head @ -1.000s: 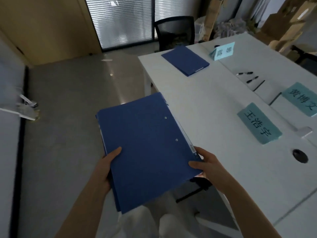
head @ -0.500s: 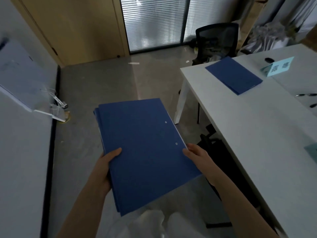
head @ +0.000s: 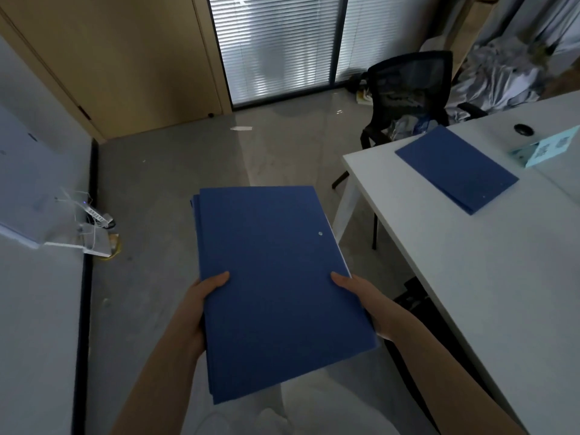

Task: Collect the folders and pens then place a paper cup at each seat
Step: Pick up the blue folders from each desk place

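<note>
I hold a stack of blue folders flat in front of me, over the grey floor. My left hand grips its left edge, thumb on top. My right hand grips its right edge, thumb on top. Another blue folder lies on the white table near its far corner, to my right. No pens or paper cups are in view.
A pale green name card and a round black cable hole sit at the table's far right. A black mesh chair stands behind the table's corner. A white wall with a cable box runs along the left.
The view has swung left and away from the table; the pens and two name cards have left the frame. The folder stack stays in both hands, now turned straighter.
</note>
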Demonstrator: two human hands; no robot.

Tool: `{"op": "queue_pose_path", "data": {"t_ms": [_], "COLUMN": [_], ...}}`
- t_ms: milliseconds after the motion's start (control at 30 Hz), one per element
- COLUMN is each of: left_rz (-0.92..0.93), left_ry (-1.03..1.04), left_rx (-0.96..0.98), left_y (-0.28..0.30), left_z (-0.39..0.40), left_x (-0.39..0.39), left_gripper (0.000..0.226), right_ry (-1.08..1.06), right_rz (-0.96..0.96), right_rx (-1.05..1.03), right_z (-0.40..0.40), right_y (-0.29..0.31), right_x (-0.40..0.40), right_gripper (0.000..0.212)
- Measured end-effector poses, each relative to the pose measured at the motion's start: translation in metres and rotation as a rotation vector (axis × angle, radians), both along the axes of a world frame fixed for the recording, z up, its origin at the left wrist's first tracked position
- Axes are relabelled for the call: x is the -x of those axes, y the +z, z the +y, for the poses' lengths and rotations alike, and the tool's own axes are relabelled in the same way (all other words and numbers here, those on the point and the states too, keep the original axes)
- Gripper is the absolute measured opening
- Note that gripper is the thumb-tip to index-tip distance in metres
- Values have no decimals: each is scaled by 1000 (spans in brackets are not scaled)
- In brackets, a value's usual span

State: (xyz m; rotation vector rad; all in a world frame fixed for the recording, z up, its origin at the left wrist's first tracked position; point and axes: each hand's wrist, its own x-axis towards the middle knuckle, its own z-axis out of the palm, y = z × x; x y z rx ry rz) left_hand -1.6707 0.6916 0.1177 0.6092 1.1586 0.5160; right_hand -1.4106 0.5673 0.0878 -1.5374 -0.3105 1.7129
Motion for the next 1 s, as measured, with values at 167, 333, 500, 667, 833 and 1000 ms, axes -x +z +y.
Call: {"op": "queue_pose_path", "data": {"t_ms": [167,333,500,667,833,1000], "left_rz": [25,10,16,52,67,52], "left_ry": [-13,-20,-42,-111,-202,-348], "left_rx": [-36,-44,-22,5,-25,-32], "left_y": [11,15,10,1,8,19], "left_z": [83,162,228,328,428,506], "left_x": [-53,-100,-133,-164,-193,-243], "left_gripper": [34,30,29,29,27,23], "right_ry": [-56,-45,-54,-100,-203,-370], "right_rz": [-106,-180,-256,-360,-411,-433], "right_rx": [-87,-135,-134,-149,-141,-78], "right_z": [84,162,221,307,384,431], "right_y": [15,30,30,28,30,29], "right_x": [-47,-91,-119,-139,-150,-171], "right_gripper": [48,38,38,39,24,17]}}
